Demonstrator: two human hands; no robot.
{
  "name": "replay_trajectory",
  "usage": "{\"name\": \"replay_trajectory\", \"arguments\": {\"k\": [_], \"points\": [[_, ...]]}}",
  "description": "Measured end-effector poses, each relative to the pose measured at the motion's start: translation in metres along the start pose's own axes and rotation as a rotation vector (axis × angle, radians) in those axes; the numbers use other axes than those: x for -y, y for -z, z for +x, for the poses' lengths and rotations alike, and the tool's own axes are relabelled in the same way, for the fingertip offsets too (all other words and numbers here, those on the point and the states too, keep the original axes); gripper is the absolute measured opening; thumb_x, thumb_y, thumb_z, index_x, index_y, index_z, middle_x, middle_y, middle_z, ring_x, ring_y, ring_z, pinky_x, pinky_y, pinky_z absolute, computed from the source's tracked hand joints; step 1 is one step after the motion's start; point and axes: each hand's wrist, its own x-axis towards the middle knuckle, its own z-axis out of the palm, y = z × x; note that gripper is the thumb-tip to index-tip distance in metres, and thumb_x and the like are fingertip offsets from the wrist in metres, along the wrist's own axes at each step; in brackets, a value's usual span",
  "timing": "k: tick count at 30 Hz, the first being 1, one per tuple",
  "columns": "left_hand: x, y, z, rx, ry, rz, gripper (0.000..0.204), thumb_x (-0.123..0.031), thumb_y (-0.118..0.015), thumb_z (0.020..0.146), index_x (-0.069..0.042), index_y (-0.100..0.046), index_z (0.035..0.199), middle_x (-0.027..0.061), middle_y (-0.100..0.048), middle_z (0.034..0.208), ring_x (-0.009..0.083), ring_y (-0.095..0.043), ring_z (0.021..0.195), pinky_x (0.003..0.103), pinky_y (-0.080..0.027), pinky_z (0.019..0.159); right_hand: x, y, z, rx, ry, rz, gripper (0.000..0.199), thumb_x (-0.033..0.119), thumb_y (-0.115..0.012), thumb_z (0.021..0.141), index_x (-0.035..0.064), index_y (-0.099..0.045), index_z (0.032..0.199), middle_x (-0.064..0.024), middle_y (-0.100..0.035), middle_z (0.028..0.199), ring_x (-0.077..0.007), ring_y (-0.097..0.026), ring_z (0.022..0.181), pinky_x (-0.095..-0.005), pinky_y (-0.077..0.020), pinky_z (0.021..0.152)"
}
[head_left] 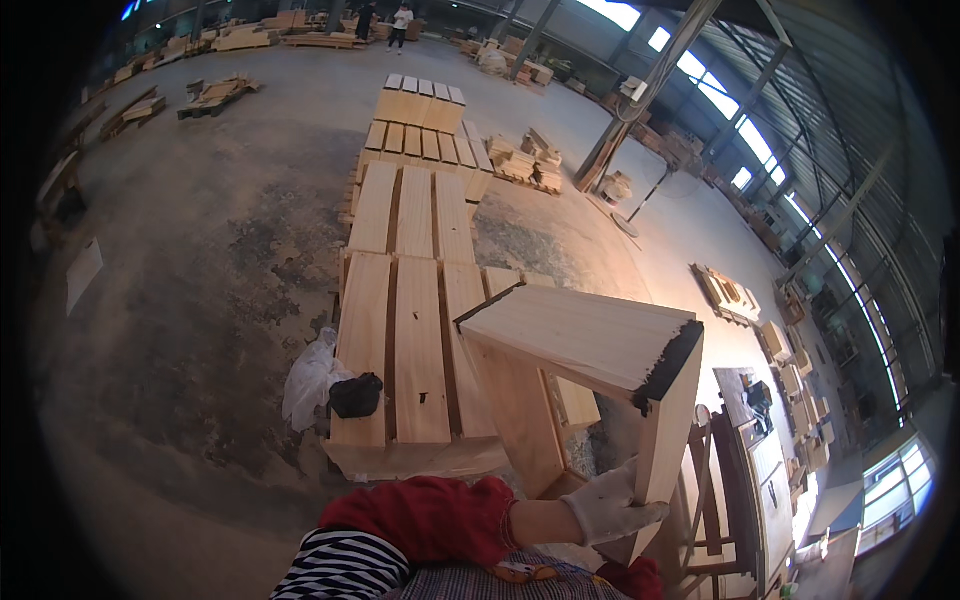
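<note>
My left hand, in a white glove, reaches across to the right and is closed on the lower side of a pale wooden box frame. The frame is held up and tilted, its open inside facing left and down. Dark, ragged-edged material covers its near right upper edge, and a thinner dark line runs along the far left corner. Of my right arm only a red sleeve shows under the frame; the right hand is hidden. Left of the frame lies a row of long wooden boxes with dark gaps between them.
A clear plastic bag and a black bundle rest at the row's near left corner. On the right stands a workbench. A steel post rises farther off. Pallets of wood and two people stand far back.
</note>
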Motion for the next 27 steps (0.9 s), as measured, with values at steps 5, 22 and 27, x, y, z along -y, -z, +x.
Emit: {"name": "replay_trajectory", "arguments": {"k": [5,22,27], "points": [[0.014,-0.02,-0.003,0.024,-0.024,-0.054,0.049,-0.019,-0.057,0.084,-0.001,-0.034,0.123,0.0166,-0.051,0.1,0.0262,-0.056,0.092,0.035,-0.046,0.081,-0.003,0.032,-0.02,-0.094,-0.017,0.046,0.025,0.023,-0.053,0.091,0.007,-0.052,0.11,-0.0038,-0.056,0.069,-0.0136,-0.052,0.049,-0.0252,-0.0412,0.041],[0.097,-0.125,0.072,0.2,0.098,-0.203,0.057,-0.015,-0.06,0.082,0.001,-0.033,0.13,0.018,-0.055,0.112,0.0246,-0.054,0.103,0.034,-0.044,0.088,-0.085,0.242,-0.025,-0.456,-0.229,0.447,0.023,0.024,-0.053,0.091,0.0083,-0.053,0.108,-0.0031,-0.056,0.07,-0.0126,-0.052,0.051,-0.0248,-0.0409,0.042],[0.16,-0.166,0.135,0.286,0.349,-0.265,0.045,-0.01,-0.063,0.083,0.002,-0.046,0.123,0.0131,-0.058,0.115,0.0198,-0.054,0.106,0.032,-0.045,0.09,-0.13,0.357,-0.03,-0.576,-0.322,0.583,0.022,0.024,-0.053,0.091,0.0087,-0.054,0.107,-0.0029,-0.056,0.07,-0.0123,-0.052,0.051,-0.0247,-0.0408,0.043]]}}
